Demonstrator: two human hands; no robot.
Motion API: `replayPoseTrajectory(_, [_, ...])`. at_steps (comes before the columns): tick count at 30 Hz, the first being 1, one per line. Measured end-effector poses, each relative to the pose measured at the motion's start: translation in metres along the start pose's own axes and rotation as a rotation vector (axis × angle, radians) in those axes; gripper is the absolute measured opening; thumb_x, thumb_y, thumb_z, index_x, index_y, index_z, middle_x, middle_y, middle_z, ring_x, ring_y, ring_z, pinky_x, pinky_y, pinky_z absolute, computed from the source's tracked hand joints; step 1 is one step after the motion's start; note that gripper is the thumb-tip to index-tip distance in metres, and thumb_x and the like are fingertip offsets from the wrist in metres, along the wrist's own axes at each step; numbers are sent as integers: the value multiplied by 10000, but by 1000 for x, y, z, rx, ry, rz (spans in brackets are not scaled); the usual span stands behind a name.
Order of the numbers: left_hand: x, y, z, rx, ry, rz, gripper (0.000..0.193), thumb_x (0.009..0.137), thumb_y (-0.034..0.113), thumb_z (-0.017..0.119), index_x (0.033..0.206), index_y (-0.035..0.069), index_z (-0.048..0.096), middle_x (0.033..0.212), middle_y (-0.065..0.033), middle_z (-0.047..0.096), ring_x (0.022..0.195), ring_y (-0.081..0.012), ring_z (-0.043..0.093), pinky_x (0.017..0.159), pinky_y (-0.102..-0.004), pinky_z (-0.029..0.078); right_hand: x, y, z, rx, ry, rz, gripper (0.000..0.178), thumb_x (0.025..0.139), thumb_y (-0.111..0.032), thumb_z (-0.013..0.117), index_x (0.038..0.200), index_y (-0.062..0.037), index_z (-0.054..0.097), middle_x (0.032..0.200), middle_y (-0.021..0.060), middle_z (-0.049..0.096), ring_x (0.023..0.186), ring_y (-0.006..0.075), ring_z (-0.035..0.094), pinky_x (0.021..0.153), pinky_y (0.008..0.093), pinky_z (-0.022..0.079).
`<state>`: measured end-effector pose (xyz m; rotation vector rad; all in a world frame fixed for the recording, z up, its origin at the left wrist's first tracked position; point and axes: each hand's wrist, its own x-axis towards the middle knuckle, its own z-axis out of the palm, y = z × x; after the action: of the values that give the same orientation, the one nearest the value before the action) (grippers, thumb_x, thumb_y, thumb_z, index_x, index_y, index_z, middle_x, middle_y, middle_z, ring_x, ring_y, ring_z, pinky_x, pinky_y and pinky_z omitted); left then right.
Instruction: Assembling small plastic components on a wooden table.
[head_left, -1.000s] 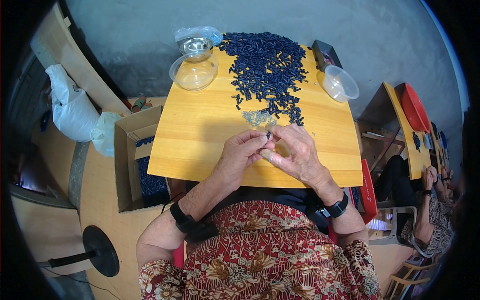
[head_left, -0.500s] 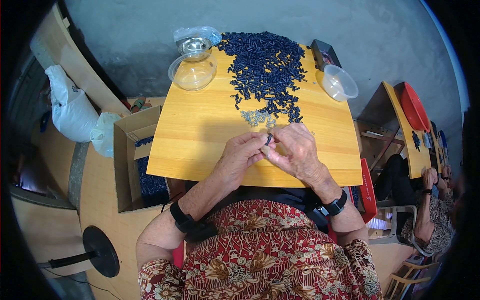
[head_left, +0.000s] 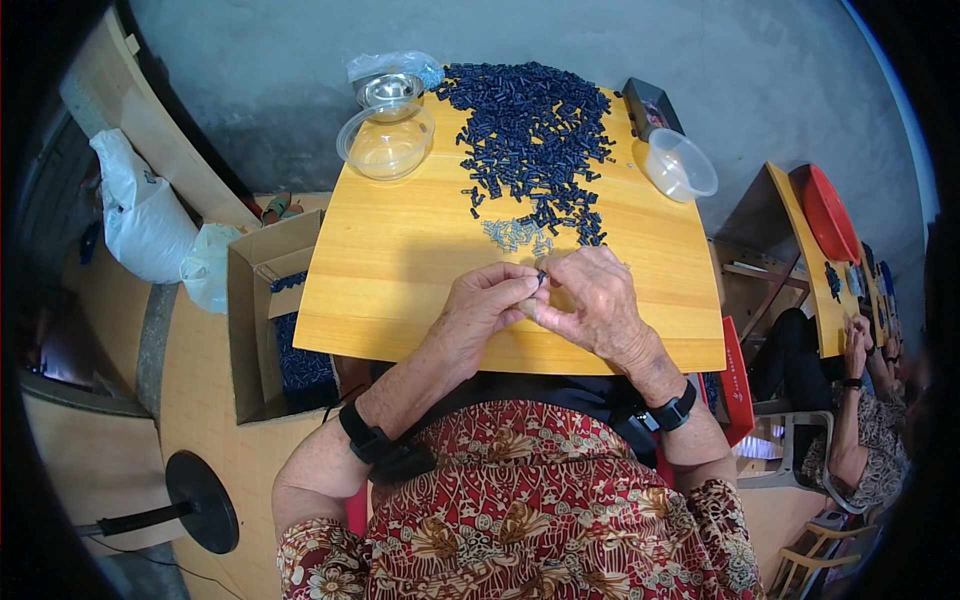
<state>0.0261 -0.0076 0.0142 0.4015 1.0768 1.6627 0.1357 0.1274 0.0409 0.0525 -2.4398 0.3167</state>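
Between my fingertips, above the front part of the wooden table (head_left: 390, 300), is a small dark plastic part (head_left: 541, 277). My left hand (head_left: 490, 303) pinches it from the left, thumb and forefinger together. From the right, my right hand (head_left: 597, 302) closes its fingers on the same part, hiding most of it. Just beyond my hands lies a little heap of grey metal pins, perhaps screws (head_left: 515, 234). Behind it a large pile of similar dark plastic parts (head_left: 530, 130) spreads toward the wall.
Clear plastic bowl (head_left: 388, 150) and metal bowl (head_left: 390, 90) stand far left; a clear tub (head_left: 680, 165) and black box (head_left: 652, 108) far right. A carton (head_left: 250, 350) of dark parts is left of the table. Another person (head_left: 860, 430) sits at right by a red basin (head_left: 828, 212).
My hands stay almost in place, with the fingers shifting slightly around the dark plastic part, less of which shows now. The other person's hand at right has moved a little.
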Motion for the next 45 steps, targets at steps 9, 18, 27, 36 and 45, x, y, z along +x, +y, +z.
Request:
replayPoseTrajectory(9, [1,-1,1,8,35,-16,95,885,178,623,945,110,653,920,27,648,865,-50,573,788,-221,454,0,1,0,-20,-29,-16,218,700,-218,734,772,-91,573,708,51,562,695,244,557,666,376,430])
replayPoseTrajectory(18, [3,-5,-1,55,23,-14,132,897,211,613,946,94,654,922,17,644,876,-59,574,805,-223,460,-2,4,1,-91,-95,-45,230,710,-243,722,716,-96,546,675,58,541,667,244,550,655,371,426])
replayPoseTrajectory(27, [1,1,-2,154,-45,-8,199,913,278,590,919,91,659,891,23,633,846,-53,570,795,-225,463,-2,4,0,-63,-5,-70,210,700,-228,725,717,-85,573,644,53,538,653,241,560,635,371,434])
replayPoseTrajectory(36, [0,-2,0,189,16,55,203,901,243,583,845,67,667,754,42,589,696,-29,485,668,-198,394,-5,4,5,-49,-9,-59,204,697,-206,727,713,-84,564,650,60,535,635,245,558,615,376,431])
replayPoseTrajectory(45, [1,-3,-1,199,13,32,179,893,240,593,849,84,668,793,42,613,728,-29,514,678,-196,400,-6,4,5,-47,-65,-29,214,707,-222,716,692,-84,554,644,70,536,644,247,563,628,377,439])
